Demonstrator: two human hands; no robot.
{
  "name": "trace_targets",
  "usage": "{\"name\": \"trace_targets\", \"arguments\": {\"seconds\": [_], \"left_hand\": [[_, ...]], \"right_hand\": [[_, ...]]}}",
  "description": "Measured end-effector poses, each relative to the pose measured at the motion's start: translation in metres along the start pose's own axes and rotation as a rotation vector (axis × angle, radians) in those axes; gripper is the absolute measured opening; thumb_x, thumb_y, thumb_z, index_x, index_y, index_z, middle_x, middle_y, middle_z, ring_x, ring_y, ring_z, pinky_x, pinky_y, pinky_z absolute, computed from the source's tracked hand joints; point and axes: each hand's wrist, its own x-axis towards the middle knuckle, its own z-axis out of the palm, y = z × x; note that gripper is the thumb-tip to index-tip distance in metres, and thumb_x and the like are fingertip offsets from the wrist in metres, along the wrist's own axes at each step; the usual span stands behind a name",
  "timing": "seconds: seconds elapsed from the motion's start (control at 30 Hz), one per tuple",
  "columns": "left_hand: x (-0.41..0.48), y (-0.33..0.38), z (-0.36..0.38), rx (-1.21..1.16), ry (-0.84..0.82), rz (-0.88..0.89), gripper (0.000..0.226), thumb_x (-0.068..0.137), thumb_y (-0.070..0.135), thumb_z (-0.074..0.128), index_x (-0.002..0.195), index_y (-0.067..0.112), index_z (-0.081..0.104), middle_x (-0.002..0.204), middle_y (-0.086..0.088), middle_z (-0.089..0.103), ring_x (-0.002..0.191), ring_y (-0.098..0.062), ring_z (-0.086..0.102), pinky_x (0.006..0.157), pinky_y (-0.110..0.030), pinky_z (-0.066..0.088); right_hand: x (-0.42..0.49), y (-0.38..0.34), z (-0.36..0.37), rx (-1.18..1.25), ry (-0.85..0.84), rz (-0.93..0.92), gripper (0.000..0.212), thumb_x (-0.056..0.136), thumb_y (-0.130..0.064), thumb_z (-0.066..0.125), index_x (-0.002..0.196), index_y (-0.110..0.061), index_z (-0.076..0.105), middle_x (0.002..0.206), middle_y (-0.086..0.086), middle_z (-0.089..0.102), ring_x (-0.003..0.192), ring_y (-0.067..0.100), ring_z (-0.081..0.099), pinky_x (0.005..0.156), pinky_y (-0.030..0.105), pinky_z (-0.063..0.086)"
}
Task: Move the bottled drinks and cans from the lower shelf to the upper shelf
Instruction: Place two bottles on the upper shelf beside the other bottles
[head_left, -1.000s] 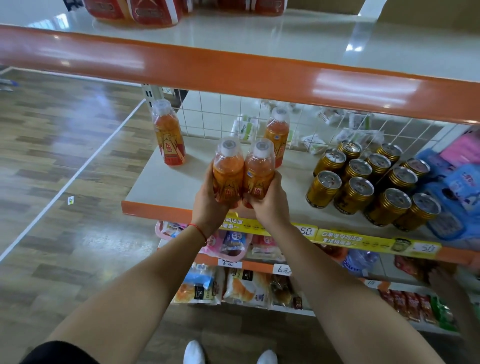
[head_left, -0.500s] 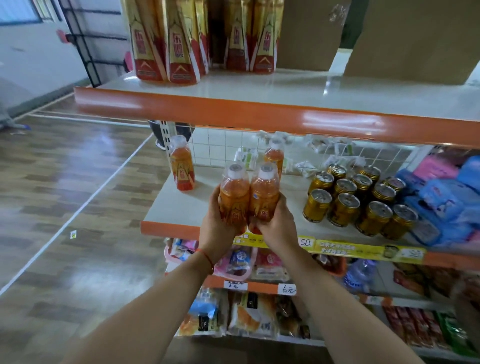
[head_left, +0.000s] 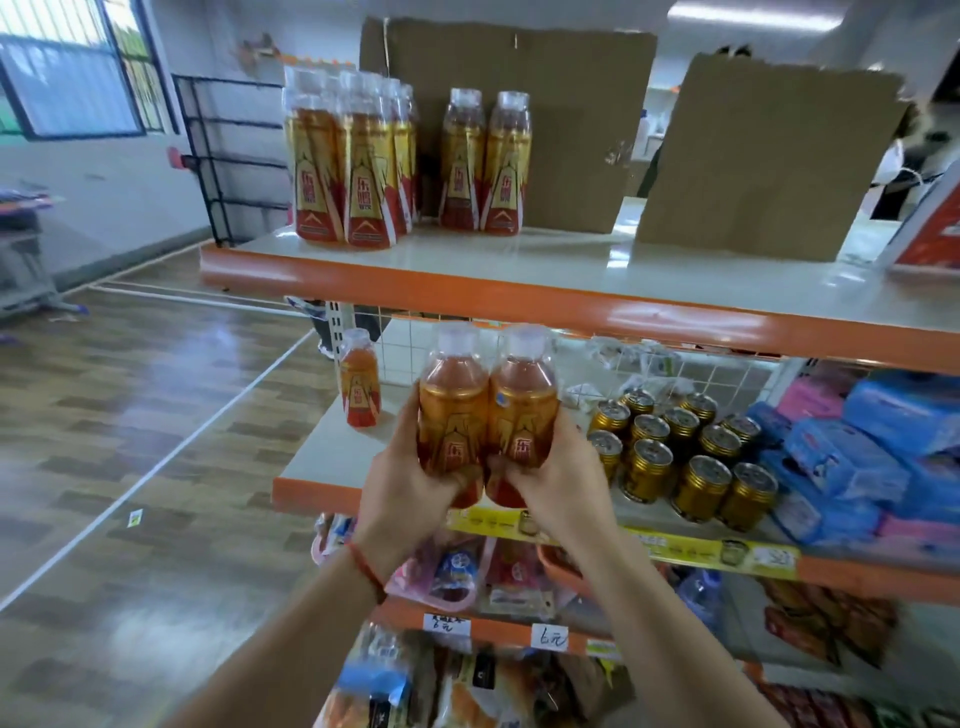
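My left hand (head_left: 402, 480) grips one orange drink bottle (head_left: 451, 410) and my right hand (head_left: 558, 475) grips a second one (head_left: 523, 410). Both bottles are upright, side by side, held in front of the lower shelf (head_left: 317, 457) and just below the upper shelf's orange edge (head_left: 467, 288). One more bottle (head_left: 358, 379) stands at the lower shelf's left. Several gold cans (head_left: 680, 447) stand on its right half. On the upper shelf stand several taller bottles (head_left: 348, 161) and two more (head_left: 485, 161) beside them.
Two cardboard sheets (head_left: 519, 119) lean at the back of the upper shelf. Blue and pink packs (head_left: 852, 447) fill the lower shelf's right end. Snack packets hang and lie on the shelves below. Wooden floor (head_left: 130, 441) lies to the left.
Both hands have lifted the two bottles off the lower shelf and upward toward the upper shelf's edge. My view has tilted up, bringing the upper shelf's bottles into sight.
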Motion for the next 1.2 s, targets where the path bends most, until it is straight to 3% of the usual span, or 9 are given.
{"name": "trace_targets", "arguments": {"seconds": [0.13, 0.27, 0.47, 0.67, 0.73, 0.83, 1.0, 1.2], "left_hand": [[0.008, 0.043, -0.023, -0.118, -0.009, 0.092, 0.092, 0.069, 0.022, 0.088, 0.144, 0.040, 0.036, 0.102, 0.013, 0.073, 0.091, -0.003, 0.070, 0.081, -0.038, 0.060], [0.019, 0.082, -0.044, -0.193, -0.022, 0.171, 0.094, 0.065, 0.028, 0.084, 0.144, 0.044, 0.034, 0.107, 0.010, 0.073, 0.098, -0.012, 0.071, 0.085, -0.046, 0.058], [0.070, 0.139, -0.068, -0.149, -0.016, 0.235, 0.086, 0.070, 0.019, 0.087, 0.140, 0.038, 0.041, 0.108, 0.015, 0.070, 0.095, -0.003, 0.070, 0.084, -0.038, 0.060], [0.146, 0.176, -0.074, -0.167, -0.004, 0.138, 0.088, 0.072, 0.012, 0.086, 0.138, 0.023, 0.029, 0.113, -0.001, 0.062, 0.098, -0.022, 0.068, 0.084, -0.042, 0.059], [0.173, 0.179, -0.073, -0.174, -0.008, 0.129, 0.081, 0.071, 0.009, 0.087, 0.130, 0.021, 0.032, 0.116, -0.003, 0.059, 0.104, -0.025, 0.065, 0.089, -0.044, 0.057], [0.215, 0.172, -0.069, -0.153, -0.016, 0.111, 0.074, 0.070, 0.009, 0.086, 0.123, 0.024, 0.036, 0.113, -0.004, 0.060, 0.099, -0.026, 0.065, 0.085, -0.045, 0.058], [0.272, 0.149, -0.049, -0.112, -0.004, 0.072, 0.071, 0.071, 0.013, 0.085, 0.125, 0.023, 0.040, 0.104, 0.002, 0.060, 0.090, -0.014, 0.062, 0.067, -0.029, 0.051], [0.313, 0.124, -0.023, -0.057, 0.024, 0.016, 0.055, 0.084, 0.008, 0.067, 0.122, 0.024, 0.032, 0.105, -0.003, 0.061, 0.093, -0.024, 0.063, 0.078, -0.042, 0.056]], "right_hand": [[-0.003, -0.038, -0.035, 0.017, 0.052, -0.104, 0.066, 0.071, -0.048, 0.079, 0.125, -0.031, 0.045, 0.105, -0.010, 0.065, 0.096, 0.016, 0.065, 0.079, 0.042, 0.056], [0.000, -0.073, -0.065, 0.042, 0.099, -0.202, 0.066, 0.071, -0.043, 0.081, 0.126, -0.032, 0.046, 0.105, -0.013, 0.066, 0.098, 0.014, 0.064, 0.082, 0.042, 0.055], [0.046, -0.123, -0.101, -0.042, 0.141, -0.280, 0.065, 0.068, -0.053, 0.079, 0.119, -0.028, 0.047, 0.102, -0.011, 0.068, 0.094, 0.016, 0.067, 0.079, 0.042, 0.057], [0.117, -0.163, -0.124, -0.076, 0.166, -0.250, 0.067, 0.068, -0.052, 0.081, 0.118, -0.019, 0.052, 0.109, -0.001, 0.067, 0.096, 0.023, 0.065, 0.082, 0.042, 0.056], [0.143, -0.170, -0.123, -0.086, 0.157, -0.232, 0.067, 0.067, -0.053, 0.080, 0.119, -0.019, 0.054, 0.109, -0.001, 0.066, 0.096, 0.023, 0.065, 0.080, 0.038, 0.055], [0.175, -0.178, -0.116, -0.067, 0.156, -0.199, 0.067, 0.069, -0.050, 0.081, 0.120, -0.017, 0.052, 0.111, 0.001, 0.065, 0.099, 0.024, 0.064, 0.080, 0.038, 0.054], [0.216, -0.177, -0.093, -0.045, 0.157, -0.096, 0.065, 0.076, -0.041, 0.079, 0.121, -0.011, 0.043, 0.117, 0.008, 0.061, 0.104, 0.030, 0.061, 0.076, 0.035, 0.046], [0.252, -0.168, -0.072, -0.010, 0.163, -0.024, 0.063, 0.081, -0.036, 0.077, 0.122, -0.009, 0.038, 0.118, 0.010, 0.059, 0.092, 0.026, 0.056, 0.075, 0.034, 0.044]]}}
